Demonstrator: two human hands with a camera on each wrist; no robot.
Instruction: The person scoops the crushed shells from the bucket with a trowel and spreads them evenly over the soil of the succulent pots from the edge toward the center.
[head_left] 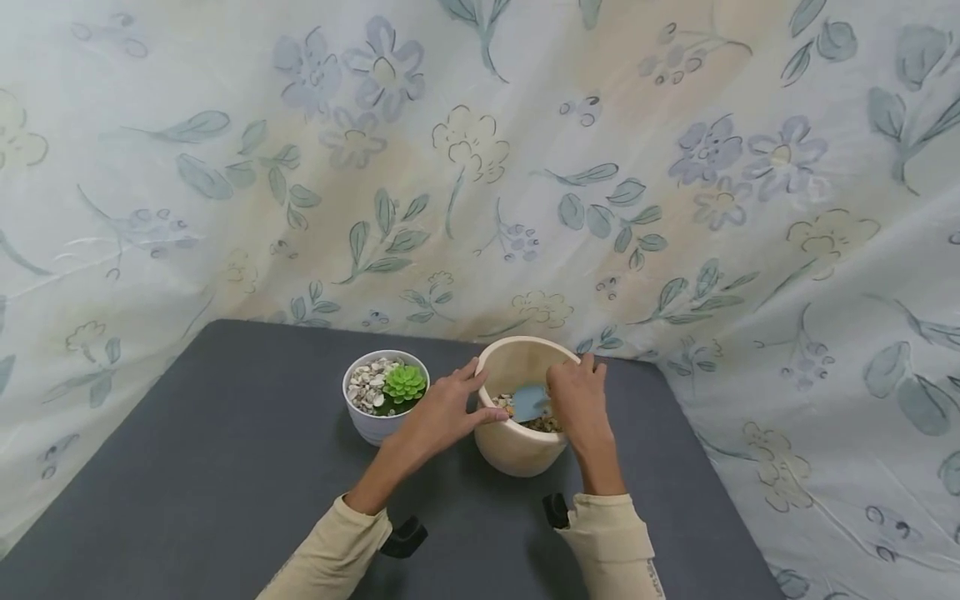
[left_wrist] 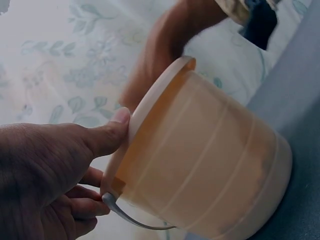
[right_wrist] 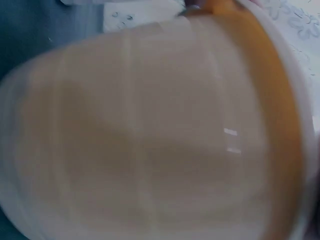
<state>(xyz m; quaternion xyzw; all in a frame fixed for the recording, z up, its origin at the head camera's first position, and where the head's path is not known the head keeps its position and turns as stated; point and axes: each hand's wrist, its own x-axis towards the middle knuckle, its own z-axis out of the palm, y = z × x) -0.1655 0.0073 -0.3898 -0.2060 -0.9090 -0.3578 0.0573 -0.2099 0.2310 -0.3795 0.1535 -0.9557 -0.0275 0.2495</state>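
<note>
On the dark grey desk (head_left: 225,467), against a flower-printed sheet (head_left: 675,167), I watch a person's two hands work at a cream bucket (head_left: 517,446) holding a shallow layer of pebbles (head_left: 542,423). The left hand (head_left: 442,412) steadies the near rim: its thumb lies along the lip and its relaxed fingers (left_wrist: 87,177) rest outside, by the thin wire handle (left_wrist: 135,217) that hangs down the wall. The right hand (head_left: 579,398) reaches over the far side into the bucket, curled about a small blue scoop (head_left: 531,402) whose blade sits just above the stones; how tightly its fingers close I cannot tell, since the back of the hand hides them.

The risk, as I judge it, is a spill. The bucket looks light for its height, and a scoop dragged hard against the wall could tip it toward the small white pot (head_left: 375,421) standing just beside it on the left, where a green succulent (head_left: 405,383) sits among pale pebbles. A heaped scoop carried across that gap could also shed stones onto the desk.

The bucket itself stands right of centre on the desk, close to the back edge. It is smooth, pale plastic with faint raised bands around its wall and a thicker rolled rim; from the right wrist view its side fills the frame, blurred, with a small glossy highlight.
</note>
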